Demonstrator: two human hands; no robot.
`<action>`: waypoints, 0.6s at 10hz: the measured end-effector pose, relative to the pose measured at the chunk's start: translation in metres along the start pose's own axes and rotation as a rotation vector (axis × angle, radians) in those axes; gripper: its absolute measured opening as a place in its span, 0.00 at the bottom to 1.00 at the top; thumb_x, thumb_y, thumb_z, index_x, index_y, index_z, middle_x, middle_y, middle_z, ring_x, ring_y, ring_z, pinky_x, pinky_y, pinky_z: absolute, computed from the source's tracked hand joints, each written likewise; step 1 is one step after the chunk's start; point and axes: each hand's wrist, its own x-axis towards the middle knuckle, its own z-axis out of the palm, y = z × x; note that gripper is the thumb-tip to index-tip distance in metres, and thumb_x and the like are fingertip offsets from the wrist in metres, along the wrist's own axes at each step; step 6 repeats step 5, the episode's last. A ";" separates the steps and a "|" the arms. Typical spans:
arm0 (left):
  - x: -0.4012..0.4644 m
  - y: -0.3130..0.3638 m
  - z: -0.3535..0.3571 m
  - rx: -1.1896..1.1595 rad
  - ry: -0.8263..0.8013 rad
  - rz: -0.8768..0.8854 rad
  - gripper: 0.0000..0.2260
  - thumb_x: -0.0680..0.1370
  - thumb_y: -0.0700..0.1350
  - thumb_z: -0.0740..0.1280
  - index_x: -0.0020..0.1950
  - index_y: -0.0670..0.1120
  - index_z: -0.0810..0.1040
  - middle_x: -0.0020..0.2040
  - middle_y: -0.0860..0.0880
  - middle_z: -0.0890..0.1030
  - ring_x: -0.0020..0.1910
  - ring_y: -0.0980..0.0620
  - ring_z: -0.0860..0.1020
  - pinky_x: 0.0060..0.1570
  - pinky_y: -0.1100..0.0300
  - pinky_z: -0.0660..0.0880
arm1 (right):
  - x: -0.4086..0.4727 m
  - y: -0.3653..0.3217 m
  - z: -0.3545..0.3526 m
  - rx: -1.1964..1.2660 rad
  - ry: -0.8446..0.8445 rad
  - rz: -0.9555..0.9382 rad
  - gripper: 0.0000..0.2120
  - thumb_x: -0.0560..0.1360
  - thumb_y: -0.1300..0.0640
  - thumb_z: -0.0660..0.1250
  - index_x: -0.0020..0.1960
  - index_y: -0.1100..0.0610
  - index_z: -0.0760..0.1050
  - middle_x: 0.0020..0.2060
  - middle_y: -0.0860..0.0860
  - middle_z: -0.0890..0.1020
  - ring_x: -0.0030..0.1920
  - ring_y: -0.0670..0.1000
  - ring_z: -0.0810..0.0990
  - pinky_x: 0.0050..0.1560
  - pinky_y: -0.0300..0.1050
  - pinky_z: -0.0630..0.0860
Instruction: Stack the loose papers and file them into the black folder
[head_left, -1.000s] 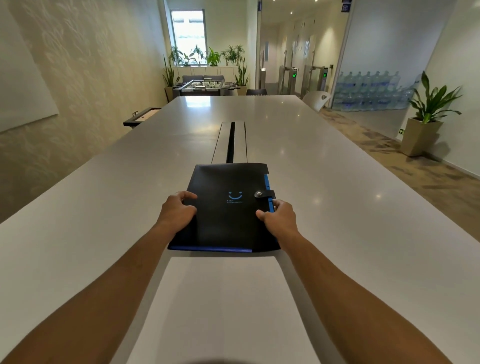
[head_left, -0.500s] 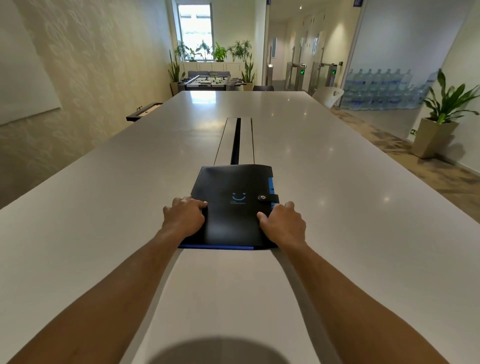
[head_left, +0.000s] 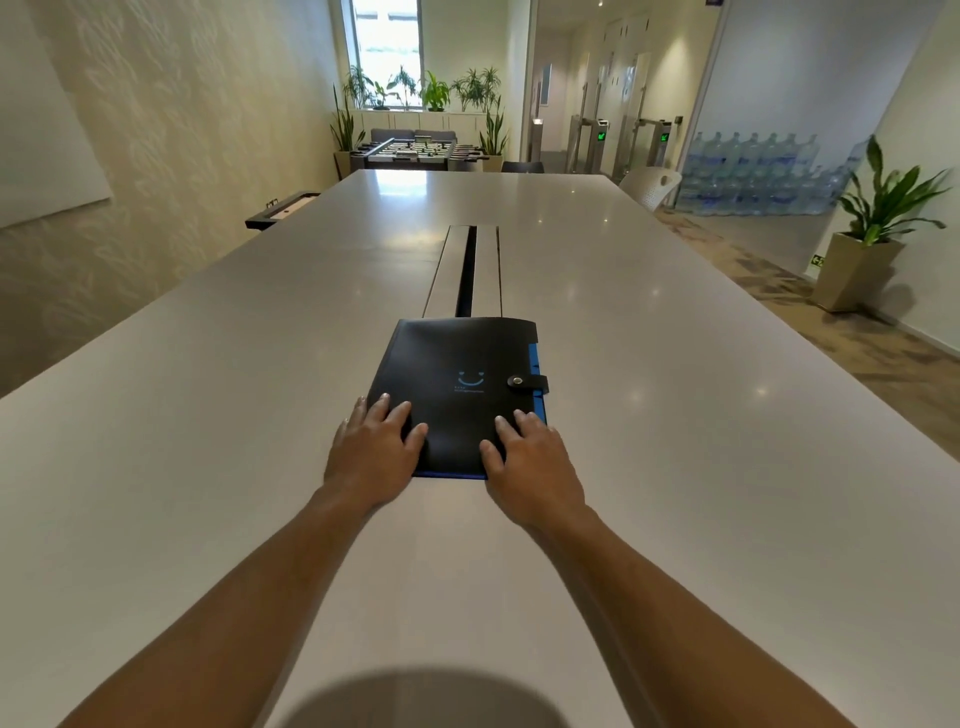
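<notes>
The black folder lies closed on the white table, with a blue edge on its right side and its snap strap fastened. My left hand rests flat on its near left corner, fingers spread. My right hand lies flat on the near right corner, fingers also apart. Neither hand grips anything. A white stack of papers lies between my forearms, just in front of the folder's near edge.
A dark cable slot runs along the table's middle beyond the folder. A white chair stands at the far right edge. A potted plant and stacked water bottles are off to the right.
The folder has slid slightly farther from me. Both hands have gone from curling around its side edges to lying flat on its cover.
</notes>
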 end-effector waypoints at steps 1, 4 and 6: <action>0.009 -0.007 0.003 0.001 -0.005 0.018 0.24 0.81 0.58 0.54 0.76 0.50 0.65 0.77 0.46 0.62 0.77 0.43 0.55 0.73 0.46 0.56 | 0.004 -0.001 0.003 -0.048 -0.023 -0.012 0.26 0.82 0.44 0.49 0.76 0.54 0.61 0.75 0.56 0.64 0.76 0.55 0.57 0.75 0.53 0.54; -0.021 0.003 -0.022 -0.092 0.100 0.035 0.25 0.81 0.58 0.55 0.75 0.47 0.64 0.77 0.44 0.63 0.77 0.44 0.55 0.74 0.45 0.51 | -0.015 -0.008 -0.023 0.055 0.105 0.040 0.29 0.80 0.39 0.52 0.74 0.56 0.64 0.72 0.53 0.69 0.74 0.53 0.62 0.74 0.52 0.58; -0.038 0.012 -0.038 -0.158 0.122 0.045 0.26 0.81 0.57 0.56 0.75 0.45 0.65 0.76 0.44 0.64 0.77 0.45 0.55 0.74 0.46 0.51 | -0.026 -0.004 -0.047 0.024 0.100 0.053 0.30 0.80 0.39 0.51 0.73 0.57 0.65 0.71 0.55 0.71 0.72 0.54 0.64 0.73 0.54 0.60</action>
